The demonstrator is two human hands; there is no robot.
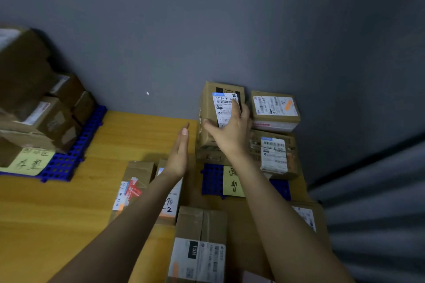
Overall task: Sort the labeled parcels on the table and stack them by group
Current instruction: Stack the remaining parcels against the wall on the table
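Fingers (236, 108) of the right hand (232, 128) are spread over the white label (224, 110) of the top parcel (210, 108), which is gripped between them and the thumb on a stack (207, 147) set upon a blue mat (212, 181). Just left of them, the left hand (179, 151) is held flat with straight fingers, while loose parcels (200, 243) are laid on the yellow table (128, 135) nearer the wrists.

The right hand (230, 131) grips a parcel (216, 103) atop another on the mat (211, 181), a second stack (276, 122) just right, the left hand (179, 154) just left, loose parcels (200, 236) nearer.
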